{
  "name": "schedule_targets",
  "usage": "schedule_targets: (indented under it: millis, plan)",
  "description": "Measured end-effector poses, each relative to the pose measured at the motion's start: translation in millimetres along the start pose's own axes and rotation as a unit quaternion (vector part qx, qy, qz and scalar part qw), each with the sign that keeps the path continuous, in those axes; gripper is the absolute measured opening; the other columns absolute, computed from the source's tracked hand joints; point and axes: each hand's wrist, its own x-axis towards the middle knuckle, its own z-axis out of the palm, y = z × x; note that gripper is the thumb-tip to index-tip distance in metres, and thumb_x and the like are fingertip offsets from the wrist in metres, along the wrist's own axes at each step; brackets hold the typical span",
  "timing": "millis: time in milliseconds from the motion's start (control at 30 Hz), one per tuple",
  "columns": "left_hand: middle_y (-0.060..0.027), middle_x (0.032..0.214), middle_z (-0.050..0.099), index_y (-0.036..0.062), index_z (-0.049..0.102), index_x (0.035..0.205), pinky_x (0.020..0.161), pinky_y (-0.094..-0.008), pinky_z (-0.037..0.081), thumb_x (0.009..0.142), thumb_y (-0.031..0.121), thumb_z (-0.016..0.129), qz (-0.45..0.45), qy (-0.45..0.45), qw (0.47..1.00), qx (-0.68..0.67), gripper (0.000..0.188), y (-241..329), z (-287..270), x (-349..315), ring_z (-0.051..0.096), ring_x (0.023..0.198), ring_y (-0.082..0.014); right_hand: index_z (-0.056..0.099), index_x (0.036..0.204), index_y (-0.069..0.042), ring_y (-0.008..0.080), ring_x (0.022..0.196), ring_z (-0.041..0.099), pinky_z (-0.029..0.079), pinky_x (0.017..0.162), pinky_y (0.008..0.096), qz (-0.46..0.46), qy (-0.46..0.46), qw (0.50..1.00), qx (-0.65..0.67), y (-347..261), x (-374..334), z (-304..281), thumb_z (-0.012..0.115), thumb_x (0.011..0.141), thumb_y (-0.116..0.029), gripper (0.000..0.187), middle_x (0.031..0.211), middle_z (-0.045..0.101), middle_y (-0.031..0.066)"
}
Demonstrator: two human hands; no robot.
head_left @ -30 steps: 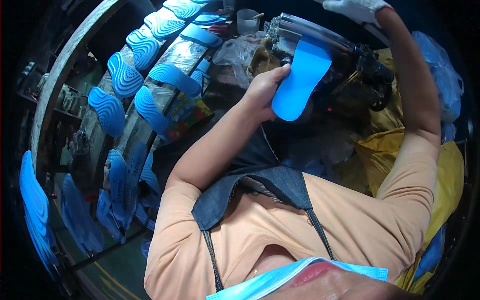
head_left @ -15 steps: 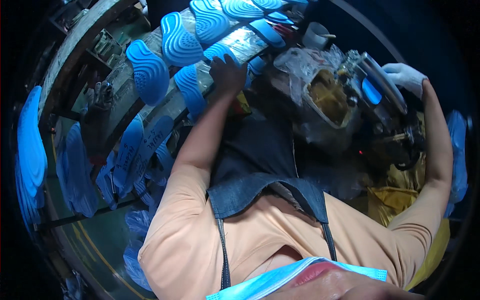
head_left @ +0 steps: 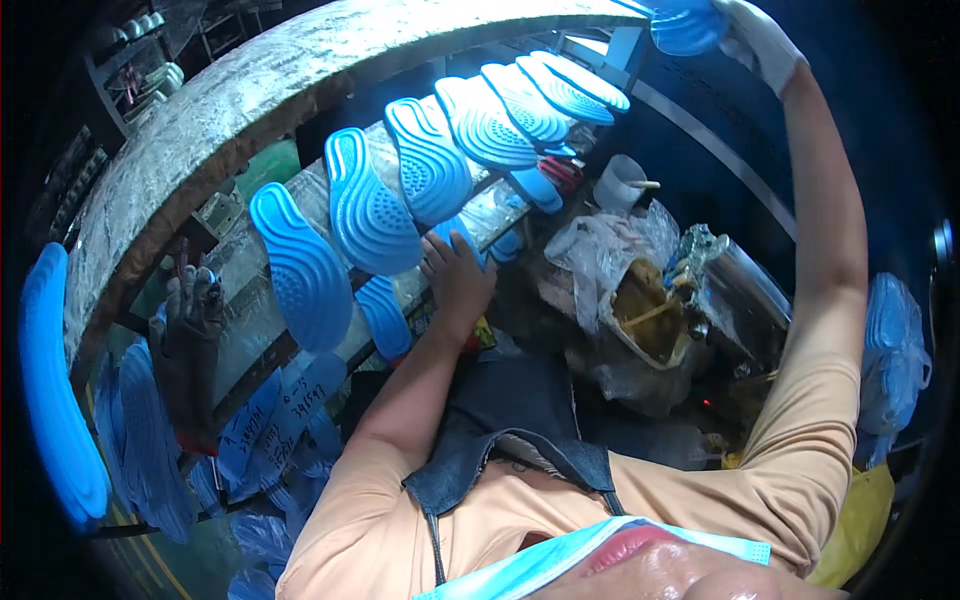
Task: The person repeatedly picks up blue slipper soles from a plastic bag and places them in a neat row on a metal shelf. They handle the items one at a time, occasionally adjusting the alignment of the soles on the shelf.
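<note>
Several insoles [head_left: 375,215] — ridged, dimpled; left hand [head_left: 461,280] touching one

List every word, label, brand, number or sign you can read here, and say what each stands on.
Dark handwriting, letters and digits in several lines: on the flat blue pieces at lower left; I won't copy it out.
Colourful package beside the left forearm: mostly hidden, any print too small to read.
Row of ridged blue insoles: no lettering to be made out.
</note>
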Motion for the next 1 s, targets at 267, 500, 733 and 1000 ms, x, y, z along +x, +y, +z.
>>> schedule_targets:
  millis: [267,500,733,1000]
  plan:
    - [-0.0347,0.147,0.028,-0.0078,0.028,0.146,0.105,-0.0573,0.036,0.085,0.04,0.07,-0.006,-0.064,0.998,-0.016,0.088,3,-23,-3,0.029,0.14,-0.0464,0.067,0.11,-0.007,0.014,0.08,0.059,0.045,0.065,0.0295,0.107,-0.053,0.992,-0.047,3,109,80,0.055,0.092,-0.036,0.036,0.092,0.066,0.0037]
    - [-0.0341,0.15,0.026,-0.0075,0.026,0.148,0.105,-0.0564,0.037,0.086,0.039,0.069,-0.023,-0.095,0.995,-0.019,0.089,4,-26,1,0.026,0.142,-0.0457,0.067,0.115,-0.007,0.0228,0.093,0.061,0.047,0.078,0.0367,0.059,-0.167,0.873,-0.455,-44,71,125,0.056,0.089,-0.043,0.046,0.1,0.069,0.0089]
    - [-0.0357,0.149,0.027,-0.007,0.026,0.148,0.109,-0.057,0.031,0.087,0.032,0.065,0.018,-0.082,0.996,-0.032,0.082,21,-17,-1,0.029,0.14,-0.0482,0.064,0.121,-0.006,0.0221,0.085,0.062,0.048,0.082,0.0389,0.065,0.004,0.807,-0.587,30,114,60,0.053,0.092,-0.057,0.06,0.103,0.067,0.0108]
    - [-0.0376,0.143,0.035,-0.006,0.035,0.144,0.108,-0.0561,0.035,0.079,0.022,0.061,0.041,-0.056,0.998,-0.013,0.075,-41,23,16,0.04,0.129,-0.0519,0.062,0.125,-0.005,0.029,0.1,0.063,0.047,0.091,0.041,-0.113,-0.041,0.796,-0.593,28,72,52,0.053,0.092,-0.057,0.062,0.117,0.066,0.0158]
